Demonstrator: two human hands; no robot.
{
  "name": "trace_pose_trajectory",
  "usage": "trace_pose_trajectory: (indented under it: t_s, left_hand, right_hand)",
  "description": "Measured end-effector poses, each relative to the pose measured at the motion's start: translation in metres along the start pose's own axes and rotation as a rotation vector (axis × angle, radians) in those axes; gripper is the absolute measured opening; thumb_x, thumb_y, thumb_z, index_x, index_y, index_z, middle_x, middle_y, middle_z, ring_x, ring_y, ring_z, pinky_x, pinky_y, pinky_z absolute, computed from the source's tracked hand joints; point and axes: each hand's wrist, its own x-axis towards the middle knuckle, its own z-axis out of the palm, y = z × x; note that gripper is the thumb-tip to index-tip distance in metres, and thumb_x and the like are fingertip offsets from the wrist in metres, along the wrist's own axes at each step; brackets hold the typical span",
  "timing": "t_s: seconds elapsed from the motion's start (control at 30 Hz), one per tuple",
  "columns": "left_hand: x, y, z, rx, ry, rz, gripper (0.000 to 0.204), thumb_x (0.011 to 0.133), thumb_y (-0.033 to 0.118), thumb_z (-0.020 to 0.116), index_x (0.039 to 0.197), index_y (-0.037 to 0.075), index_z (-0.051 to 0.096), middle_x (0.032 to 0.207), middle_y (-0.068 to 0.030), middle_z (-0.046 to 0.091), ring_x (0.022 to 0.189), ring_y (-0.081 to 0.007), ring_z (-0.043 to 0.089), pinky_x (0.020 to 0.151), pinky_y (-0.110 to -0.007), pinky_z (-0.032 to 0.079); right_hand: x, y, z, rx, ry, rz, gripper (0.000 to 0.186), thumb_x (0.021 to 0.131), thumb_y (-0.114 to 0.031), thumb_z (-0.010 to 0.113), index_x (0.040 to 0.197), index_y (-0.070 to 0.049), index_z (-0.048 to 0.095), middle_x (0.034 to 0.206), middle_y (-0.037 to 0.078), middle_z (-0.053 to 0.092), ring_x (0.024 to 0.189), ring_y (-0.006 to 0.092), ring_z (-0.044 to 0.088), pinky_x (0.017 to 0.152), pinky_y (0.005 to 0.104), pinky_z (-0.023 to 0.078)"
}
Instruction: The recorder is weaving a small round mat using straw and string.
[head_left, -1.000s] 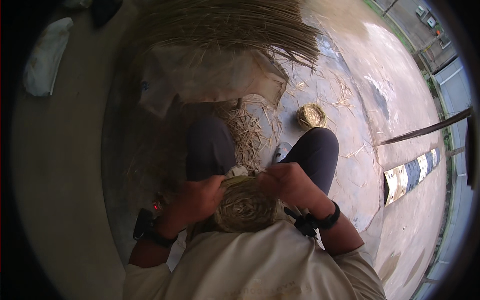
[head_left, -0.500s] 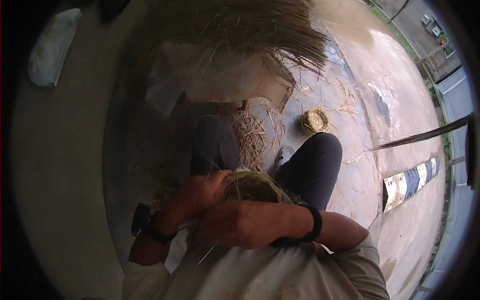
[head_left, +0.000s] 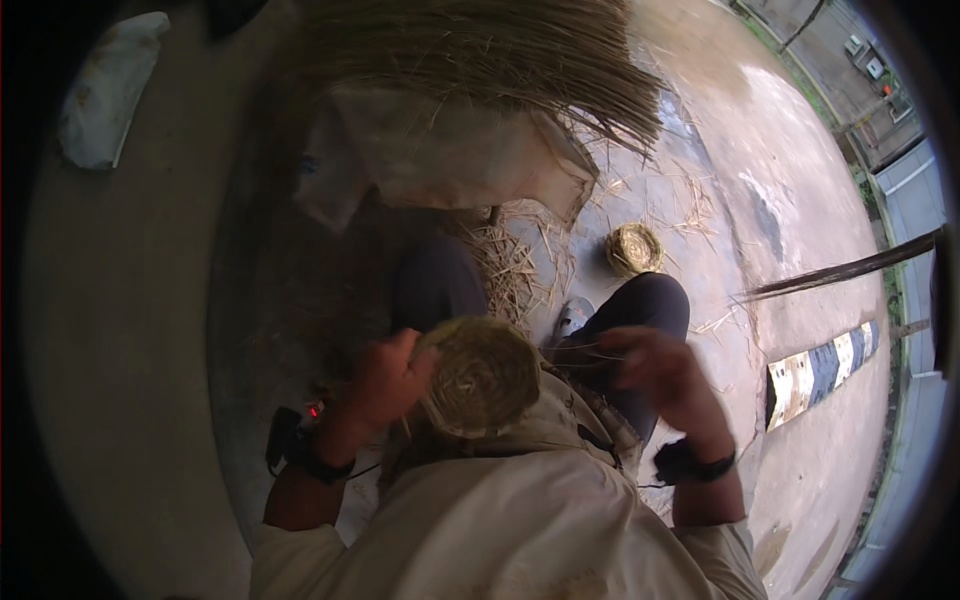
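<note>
Over my lap, a small round straw basket [head_left: 482, 380] is tilted so its coiled inside faces up. My left hand [head_left: 388, 375] is closed on its left rim, the thumb side against the weave. Out to the right, above my right knee, my right hand [head_left: 655, 365] is closed and a little blurred. A thin strand [head_left: 580, 347] stretches between its fingers and the basket side. Beyond my right knee, a second small straw basket [head_left: 633, 249] rests on the ground sheet.
A large bundle of dry straw stalks [head_left: 480, 50] lies ahead on a pale sack-like sheet [head_left: 450, 150]. Loose straw bits [head_left: 510, 260] are scattered between my feet. A white bag [head_left: 112, 90] lies far left, and a striped block [head_left: 822, 370] sits at the right.
My right hand has swung from across the basket's near side out to the right, drawing a strand. The basket now shows its inside more fully; my left hand stays at its left rim.
</note>
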Motion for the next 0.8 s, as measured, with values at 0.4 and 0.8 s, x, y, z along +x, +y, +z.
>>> trace_pose_trajectory:
  t_s: [0.4, 0.8]
  left_hand:
    - [0.012, 0.020, -0.010, 0.088, 0.110, 0.097, 0.021, 0.099, 0.022, 0.066, 0.106, 0.001, 0.068, 0.083, -0.0238, 0.069, 0.076, -0.0460, 0.069, 0.063, -0.053, 0.053]
    - [0.003, 0.034, 0.002, 0.006, 0.119, 0.118, 0.021, 0.101, 0.017, 0.064, 0.109, -0.002, 0.065, 0.084, -0.0249, 0.069, 0.078, -0.0441, 0.071, 0.064, -0.047, 0.054]
  right_hand:
    - [-0.018, 0.010, 0.037, -0.163, 0.074, -0.061, 0.032, 0.101, -0.014, 0.066, 0.128, 0.003, 0.065, 0.091, 0.004, 0.070, 0.064, 0.0172, 0.066, 0.058, 0.0324, 0.054]
    - [0.036, -0.015, 0.107, -0.649, -0.085, -0.113, 0.019, 0.091, -0.015, 0.071, 0.106, -0.006, 0.067, 0.067, 0.012, 0.065, 0.057, 0.0345, 0.068, 0.051, 0.0445, 0.054]
